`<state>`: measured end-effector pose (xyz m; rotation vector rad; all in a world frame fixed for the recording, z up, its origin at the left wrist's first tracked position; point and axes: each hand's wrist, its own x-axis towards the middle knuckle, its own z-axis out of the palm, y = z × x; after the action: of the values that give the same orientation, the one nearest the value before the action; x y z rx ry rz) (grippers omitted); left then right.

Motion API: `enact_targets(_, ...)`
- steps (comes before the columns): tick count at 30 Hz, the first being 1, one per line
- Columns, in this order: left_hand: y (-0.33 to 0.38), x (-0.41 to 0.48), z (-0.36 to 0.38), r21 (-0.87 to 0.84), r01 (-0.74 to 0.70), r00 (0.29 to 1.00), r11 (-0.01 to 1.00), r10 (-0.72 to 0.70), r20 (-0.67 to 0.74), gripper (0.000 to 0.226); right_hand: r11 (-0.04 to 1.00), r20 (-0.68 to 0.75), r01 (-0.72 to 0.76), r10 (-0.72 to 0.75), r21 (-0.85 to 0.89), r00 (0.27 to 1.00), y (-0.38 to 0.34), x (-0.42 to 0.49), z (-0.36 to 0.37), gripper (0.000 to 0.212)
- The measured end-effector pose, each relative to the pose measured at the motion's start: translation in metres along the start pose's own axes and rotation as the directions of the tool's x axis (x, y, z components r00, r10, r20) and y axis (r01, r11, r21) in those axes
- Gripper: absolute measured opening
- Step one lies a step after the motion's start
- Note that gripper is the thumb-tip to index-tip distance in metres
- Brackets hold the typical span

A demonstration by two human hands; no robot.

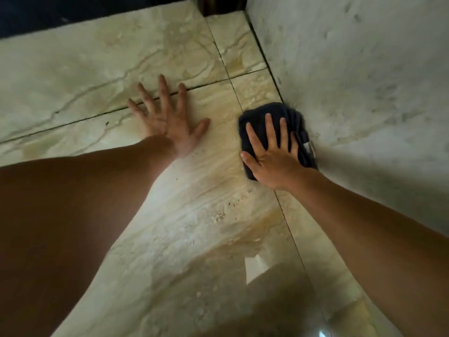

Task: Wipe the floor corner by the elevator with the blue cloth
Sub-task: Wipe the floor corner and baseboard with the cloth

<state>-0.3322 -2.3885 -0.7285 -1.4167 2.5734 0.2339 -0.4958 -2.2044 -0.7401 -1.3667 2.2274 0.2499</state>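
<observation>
Head view, the only 1 I have: my right hand [272,156] lies flat with fingers spread on the blue cloth [279,132], pressing it onto the floor [194,203] at about 2 o'clock from frame centre. The cloth is bunched and its far edge touches the wall [364,81], right along the seam where wall meets tile. My left hand [167,120] is at 11 o'clock, palm down and fingers splayed on bare tile, holding nothing; I judge it is propping my weight.

I judge the wiping is underway, not finished. Dark specks remain on the tile near my right wrist at 5 o'clock, and the wall seam running up toward 12 o'clock looks dark and grimy. The tile has a brownish stain at 5 o'clock, though I cannot tell dirt from the stone's pattern.

Nothing loose blocks the cloth. A dark strip [223,6] at 12 o'clock closes the corner; I cannot tell what it is.
</observation>
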Motion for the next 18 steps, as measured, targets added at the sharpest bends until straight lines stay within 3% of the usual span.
enact_targets(8,-0.014,0.015,0.029,-0.114,-0.015,0.984,0.993,-0.006,-0.18,0.094,1.0,-0.018,-0.004,0.004,-0.002,1.0,-0.021,0.076,-0.044,0.067)
enact_targets(13,-0.014,0.017,0.022,-0.147,0.005,0.992,0.989,-0.023,-0.121,0.096,0.998,0.185,0.03,-0.018,-0.062,0.983,-0.03,0.089,-0.084,0.074)
enact_targets(18,-0.015,0.014,0.008,-0.191,0.0,0.999,0.982,-0.006,-0.034,0.095,0.996,0.469,0.056,-0.017,-0.069,0.883,-0.029,0.088,-0.136,0.071)
